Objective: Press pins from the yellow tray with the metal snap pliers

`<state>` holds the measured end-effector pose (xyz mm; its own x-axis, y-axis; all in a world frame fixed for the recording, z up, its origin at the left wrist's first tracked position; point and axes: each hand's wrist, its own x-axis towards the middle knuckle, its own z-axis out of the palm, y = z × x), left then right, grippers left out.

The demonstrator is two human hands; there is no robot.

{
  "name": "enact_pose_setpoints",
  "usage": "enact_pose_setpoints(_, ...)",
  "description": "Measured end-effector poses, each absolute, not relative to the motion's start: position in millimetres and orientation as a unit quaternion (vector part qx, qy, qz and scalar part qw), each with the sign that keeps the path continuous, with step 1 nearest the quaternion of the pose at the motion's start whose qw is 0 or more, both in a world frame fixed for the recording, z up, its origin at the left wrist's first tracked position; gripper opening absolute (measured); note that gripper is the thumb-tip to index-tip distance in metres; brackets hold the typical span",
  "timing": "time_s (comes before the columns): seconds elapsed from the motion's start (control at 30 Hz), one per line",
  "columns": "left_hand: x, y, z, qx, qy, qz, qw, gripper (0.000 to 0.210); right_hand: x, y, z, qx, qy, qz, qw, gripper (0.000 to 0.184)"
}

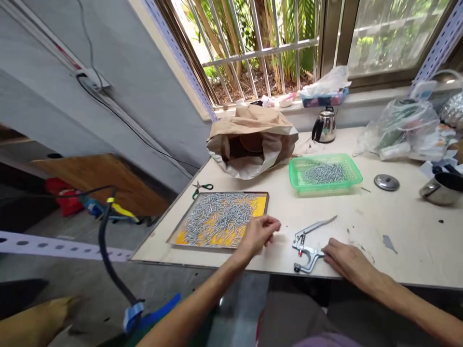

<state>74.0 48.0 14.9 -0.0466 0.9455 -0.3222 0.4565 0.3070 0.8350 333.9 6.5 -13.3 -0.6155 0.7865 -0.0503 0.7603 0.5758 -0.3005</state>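
My right hand [347, 260] is closed round one handle of metal snap-fastener pliers [310, 253], which lie on the table with their jaws pointing left and the other handle spread away. Over the near right corner of a shallow tray [268, 200], my left hand [257, 235] has its thumb and fingers pinched together; whatever may be between them is too small to make out. Many small silvery metal pieces [220, 219] cover the tray's yellow bottom. More such pieces [325, 173] lie in a green plastic basket [294, 185] further back.
Green-handled scissors [202, 188] lie behind the tray. At the back stand an open brown paper bag [249, 120] and a metal pot [326, 126]. A round metal lid [386, 182], a metal cup [443, 189] and plastic bags [401, 127] are on the right.
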Motion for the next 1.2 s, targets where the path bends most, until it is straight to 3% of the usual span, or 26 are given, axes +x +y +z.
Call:
enact_pose_setpoints(0.13,104.9,4.6,-2.4,0.452,0.655,0.261,0.546,0.024,333.9,2.1,-24.8,-0.404,-0.908,0.067,0.089,0.024)
enact_pose_setpoints(0.43,120.2,-16.8,-19.7,0.446,0.666,0.251,0.542,0.024,335.8,-12.2,-18.9,-0.369,-0.920,-0.031,0.129,0.029)
enact_pose_setpoints(0.67,122.9,-8.5,-18.0,0.471,0.681,0.163,0.537,0.013,335.9,-6.7,-21.3,-0.372,-0.921,-0.013,0.117,0.026)
enact_pose_setpoints(1.03,121.8,2.5,-13.4,0.454,0.664,0.080,0.588,0.016,342.7,14.8,-14.7,-0.386,-0.917,0.089,0.049,0.009)
enact_pose_setpoints(1.13,122.7,3.6,-12.4,0.437,0.666,0.075,0.600,0.018,350.6,33.0,-14.3,-0.397,-0.912,0.089,0.042,0.065)
enact_pose_setpoints(1.2,123.0,3.9,-12.2,0.432,0.667,0.075,0.603,0.020,353.9,44.5,-14.0,-0.406,-0.909,0.098,0.019,0.088)
